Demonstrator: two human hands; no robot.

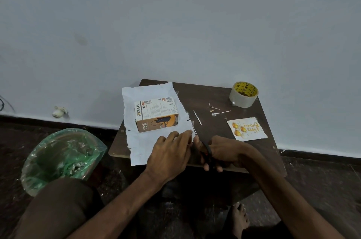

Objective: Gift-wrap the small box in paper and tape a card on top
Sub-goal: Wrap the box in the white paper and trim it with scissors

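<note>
The left hand (172,152) is laid flat, fingers straight, on the white paper (140,147). Just beside it, black scissors (207,148) are gripped by the right hand (224,152). The small box (156,114) is set on the paper, the card (247,129) farther right.

We count one small box (156,114), one sheet of white paper (140,147), one card (254,135) and one roll of tape (243,94). We see one table (224,90) and one pair of scissors (208,149). There are two hands, one left hand (170,157) and one right hand (224,152). We count at least three thin paper scraps (197,117). The card shows three gold balls (243,129). On the floor we count one bin (62,137), one green bag (39,170) and one bare foot (239,219).
</note>
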